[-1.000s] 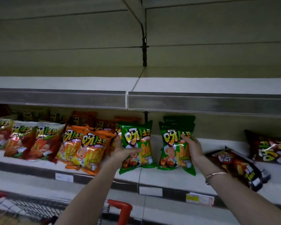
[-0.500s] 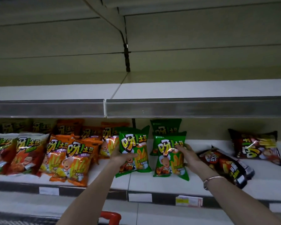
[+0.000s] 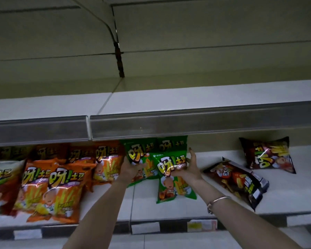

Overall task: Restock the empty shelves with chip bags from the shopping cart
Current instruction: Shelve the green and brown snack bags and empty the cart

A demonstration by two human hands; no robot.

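Bags first: what do they look like?

Glossy green, two of them in hand. The left green bag (image 3: 139, 157) stands tilted just under the grey rail (image 3: 205, 123), a little left of centre. The front green bag (image 3: 171, 178) overlaps its right edge and reaches lower, down to the lower shelf (image 3: 285, 193).

Which hand has which?

The left hand (image 3: 131, 168) grips the left green bag near its lower half, thumb over the front. The right hand (image 3: 189, 170) holds the front green bag with the thumb across its face and the forefinger straight up beside its right edge.

Any writing?

Large yellow characters, 呀!土豆, above a cartoon figure and pale sticks. A third green bag (image 3: 171, 143) behind them carries the same.

And around them?

Toward the left, orange bags (image 3: 66, 186) with the same characters, then a red-and-white bag (image 3: 0, 180) at the frame's left edge. To the right, a flat dark bag (image 3: 237, 180) and a leaning dark bag (image 3: 266, 155), both with print too blurred to read. A bracelet (image 3: 217, 202) circles the right wrist. Along the bottom, a white tag (image 3: 145, 228) and a yellow tag (image 3: 201, 225), both illegible.
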